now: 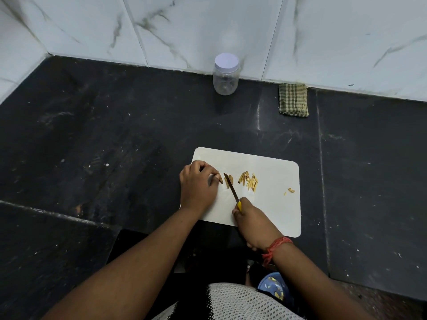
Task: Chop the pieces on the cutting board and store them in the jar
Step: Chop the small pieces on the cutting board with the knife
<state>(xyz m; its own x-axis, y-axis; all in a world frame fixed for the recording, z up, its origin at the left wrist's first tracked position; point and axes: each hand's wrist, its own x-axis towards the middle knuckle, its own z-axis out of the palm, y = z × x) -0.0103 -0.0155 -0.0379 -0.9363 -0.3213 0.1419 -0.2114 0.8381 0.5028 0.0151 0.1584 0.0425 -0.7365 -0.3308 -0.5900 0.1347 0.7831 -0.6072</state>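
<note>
The dark speckled stone table carries a white rounded-corner plastic cutting board at its near edge, and a clear plastic jar with a white screw lid stands well apart at the far edge against the marble wall, beside a folded green checked cloth. The left hand has its grip pinched on the small tan pieces near the board's left edge; the right hand is clenched round the yellow-handled knife, blade among them. A heap of cut slivers lies mid-board. Chopping looks partly done; fingertips are best tucked back from the blade, with short, even strokes.
</note>
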